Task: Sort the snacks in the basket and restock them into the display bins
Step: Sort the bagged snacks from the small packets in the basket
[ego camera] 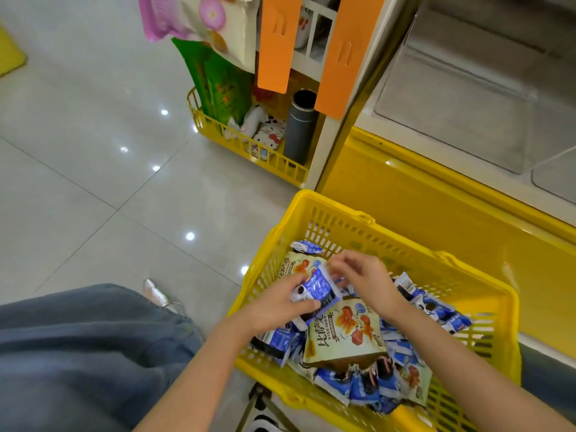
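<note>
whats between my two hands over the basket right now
A blue snack packet: the left hand grips its lower end and the right hand seems to pinch its top edge, above the yellow basket. This shows in the head view.

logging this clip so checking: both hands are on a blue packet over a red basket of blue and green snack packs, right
The basket is yellow, not red, as the head view shows. The rest holds: left hand and right hand are both on a blue packet over it.
</note>
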Available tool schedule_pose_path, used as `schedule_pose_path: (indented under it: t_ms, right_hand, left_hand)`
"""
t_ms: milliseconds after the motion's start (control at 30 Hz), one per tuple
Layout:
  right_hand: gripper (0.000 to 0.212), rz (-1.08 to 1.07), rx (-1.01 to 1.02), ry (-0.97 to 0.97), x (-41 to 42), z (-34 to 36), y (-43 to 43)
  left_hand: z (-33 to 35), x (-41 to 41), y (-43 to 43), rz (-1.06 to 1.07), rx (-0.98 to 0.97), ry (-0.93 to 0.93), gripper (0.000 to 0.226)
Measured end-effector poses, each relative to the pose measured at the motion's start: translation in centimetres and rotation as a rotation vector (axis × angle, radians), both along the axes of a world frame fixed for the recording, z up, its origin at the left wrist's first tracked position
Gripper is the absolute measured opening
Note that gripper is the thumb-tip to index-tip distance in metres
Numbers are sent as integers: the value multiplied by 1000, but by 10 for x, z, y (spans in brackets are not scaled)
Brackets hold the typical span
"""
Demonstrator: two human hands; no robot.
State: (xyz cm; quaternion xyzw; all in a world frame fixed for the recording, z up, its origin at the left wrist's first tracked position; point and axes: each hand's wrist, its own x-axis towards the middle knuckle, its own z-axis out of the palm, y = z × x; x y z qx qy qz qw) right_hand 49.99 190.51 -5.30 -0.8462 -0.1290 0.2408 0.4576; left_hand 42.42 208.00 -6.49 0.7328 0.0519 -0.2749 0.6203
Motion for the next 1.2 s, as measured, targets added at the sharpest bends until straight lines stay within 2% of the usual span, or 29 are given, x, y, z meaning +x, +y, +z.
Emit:
schedule_pose_path:
  t_ms: [33,100,167,233,300,367,467,500,533,600,700,800,900,1000,1100,1200]
  right_hand:
    - [11,-72,-67,-54,6,-10,-3]
    - [17,-96,-353,-133,19,-30,-11]
    - [19,-50,-567,-6,26,-52,-15]
    - [28,-59,-658,113,28,-64,-11]
    - [40,-62,-713,147,32,-69,-4]
    - [47,-66,-722,225,35,-70,5]
    - [42,-106,-672,322,35,-71,10]
    - [46,-132,-627,334,33,-73,8]
    - [60,-158,-574,329,30,-73,6]
    - [72,-216,-465,271,24,-70,0]
    - [62,-350,-342,75,18,-54,-17]
    - [63,-516,-274,-60,14,-38,-43]
    - [64,-619,-278,-79,8,-26,-80]
    - [51,-596,-375,-34,0,-23,-121]
    - [42,-593,-476,18,-15,-24,-157]
    - [39,-606,-578,13,-30,-25,-182]
  left_hand:
    - [0,1,1,58,14,-4,29]
    - [-3,2,6,175,115,-67,26]
    - [-6,3,12,271,207,-112,26]
    - [-8,5,14,325,231,-120,30]
    - [-9,5,15,351,208,-111,29]
    - [-11,4,15,355,185,-113,25]
    - [-16,3,13,340,171,-100,23]
    - [-18,3,12,336,173,-92,23]
    - [-18,3,11,336,181,-87,23]
    - [-19,4,8,359,207,-91,21]
    - [-15,6,3,396,216,-90,18]
    - [-8,7,-10,387,180,-76,19]
    - [2,10,-41,376,170,-87,37]
    - [9,17,-87,265,201,-47,59]
    - [8,27,-142,153,175,-3,55]
    - [0,36,-186,33,273,39,52]
